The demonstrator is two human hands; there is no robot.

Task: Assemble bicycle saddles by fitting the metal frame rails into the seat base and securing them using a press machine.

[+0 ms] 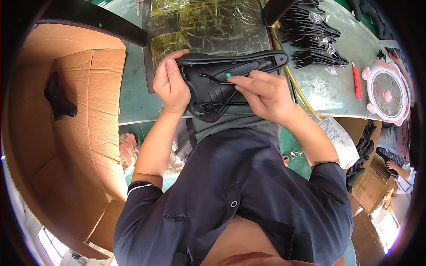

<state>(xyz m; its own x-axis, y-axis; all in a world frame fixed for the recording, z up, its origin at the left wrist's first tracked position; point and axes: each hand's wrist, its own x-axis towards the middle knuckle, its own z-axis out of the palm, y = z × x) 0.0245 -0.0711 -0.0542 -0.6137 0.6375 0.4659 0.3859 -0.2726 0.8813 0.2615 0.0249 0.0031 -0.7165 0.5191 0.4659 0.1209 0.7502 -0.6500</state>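
A black bicycle saddle (217, 66) is held underside up over the near edge of the table, its nose pointing right. My left hand (172, 84) grips the wide rear end, thumb up along the edge. Two thin black metal rails show on the underside; the upper rail (213, 80) sits between the pinched thumb and index finger of my right hand (266, 93). The lower rail (222, 104) runs toward that hand, and its right end is hidden behind the fingers. A small round green mark (228, 75) shows next to my right fingertips.
To the left stands a large open cardboard box (104, 88) with a black saddle (60, 96) inside. Bundled black rails (315, 37) lie at the back right, near a red-handled cutter (356, 82) and a pink-and-white fan (387, 92). A tape-covered board (208, 26) lies behind the saddle.
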